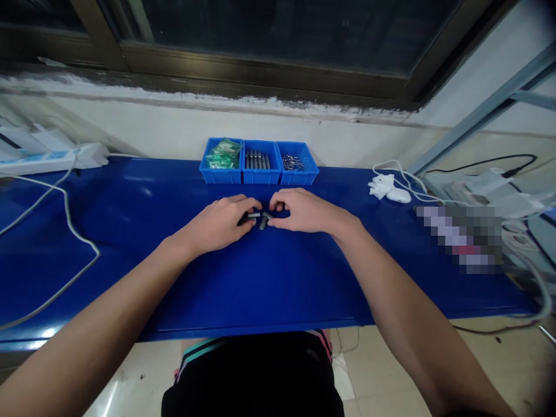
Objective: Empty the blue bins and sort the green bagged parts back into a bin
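Note:
My left hand [223, 221] is closed with thumb and fingers around a short grey metal piece [253, 215] just above the blue tabletop. Facing it from the right, my right hand [304, 211] has curled fingers, and its thumb meets another short metal cylinder [263, 222]. The pieces lie close together between the two hands; the fingers partly cover them, so their exact shape is hard to make out. Behind the hands, the middle blue bin [261, 177] holds a row of similar dark metal cylinders [257, 159].
The left bin [220, 176] holds green-and-clear plastic packets [223, 154]; the right bin [299, 178] holds small shiny metal parts [292, 163]. A white case [398, 196] and crumpled tissue [381, 186] lie to the right. A white cable [69, 220] crosses the left side, near a power strip [89, 156].

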Motion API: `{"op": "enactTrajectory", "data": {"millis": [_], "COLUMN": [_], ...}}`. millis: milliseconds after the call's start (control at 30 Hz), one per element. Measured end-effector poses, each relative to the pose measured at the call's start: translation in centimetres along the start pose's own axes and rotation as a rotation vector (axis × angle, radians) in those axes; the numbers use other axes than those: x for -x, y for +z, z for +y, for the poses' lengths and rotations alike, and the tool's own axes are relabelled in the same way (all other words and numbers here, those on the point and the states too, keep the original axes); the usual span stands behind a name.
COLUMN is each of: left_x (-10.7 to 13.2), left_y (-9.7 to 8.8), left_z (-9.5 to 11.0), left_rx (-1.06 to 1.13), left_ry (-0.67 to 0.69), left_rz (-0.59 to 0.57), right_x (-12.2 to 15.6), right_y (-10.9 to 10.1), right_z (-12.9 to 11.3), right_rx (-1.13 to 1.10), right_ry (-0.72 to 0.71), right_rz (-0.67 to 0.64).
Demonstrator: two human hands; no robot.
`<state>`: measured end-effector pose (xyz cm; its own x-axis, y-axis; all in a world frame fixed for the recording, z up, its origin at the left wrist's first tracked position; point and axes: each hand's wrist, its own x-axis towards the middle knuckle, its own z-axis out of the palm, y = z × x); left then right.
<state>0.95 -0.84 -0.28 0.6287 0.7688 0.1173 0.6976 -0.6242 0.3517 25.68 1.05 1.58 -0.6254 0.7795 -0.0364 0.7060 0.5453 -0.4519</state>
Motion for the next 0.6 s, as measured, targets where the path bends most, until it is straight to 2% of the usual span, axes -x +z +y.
{"op": "enactTrajectory", "data": {"millis": [200, 367, 600], "left_x": [0.08, 0.2, 0.28], "left_y": [-0.02, -0.09, -0.22], "left_z": [0.38, 0.71, 0.7], "left_rx": [-0.087, -0.122, -0.152], "left_ry": [-0.085, -0.142, -0.145], "left_rz": [-0.002, -0.022, -0.03], "right_x": [0.01, 0.04, 0.21], "right_y": [-0.17, -0.32, -0.47], "right_z": [-0.16, 0.38, 0.6], "right_rx": [0.011, -0.002, -0.029], "right_ry": [-0.076, -0.042, 0.01], "right_rz": [-0.066, -0.073, -0.079]}}
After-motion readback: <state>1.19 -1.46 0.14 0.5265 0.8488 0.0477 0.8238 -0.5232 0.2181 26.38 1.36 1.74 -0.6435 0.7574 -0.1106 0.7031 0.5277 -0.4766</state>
